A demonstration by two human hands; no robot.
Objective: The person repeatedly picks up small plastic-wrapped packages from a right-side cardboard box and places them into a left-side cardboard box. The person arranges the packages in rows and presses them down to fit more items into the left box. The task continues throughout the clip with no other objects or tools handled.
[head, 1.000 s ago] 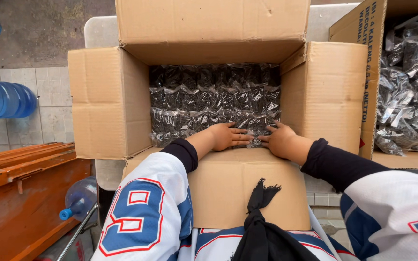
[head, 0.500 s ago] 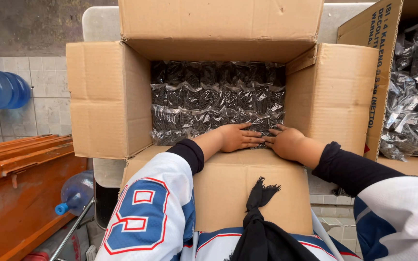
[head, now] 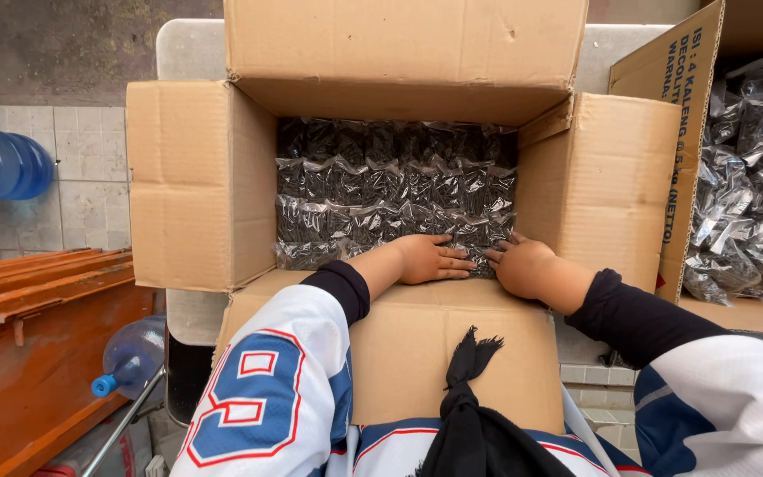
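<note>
Both hands (head: 474,262) flat on packets (head: 381,199)

Right hand (head: 523,265) fingers hidden among packets (head: 381,190); second box (head: 664,106) cut off.

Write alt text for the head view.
Both hands, left hand and right hand, press flat on rows of clear packets of dark pieces inside an open cardboard box. A second open box of similar packets stands to the right.

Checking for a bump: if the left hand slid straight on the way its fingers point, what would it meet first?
The left hand points right across the packets; it would likely meet the right hand first, fingertips nearly touching.
</note>
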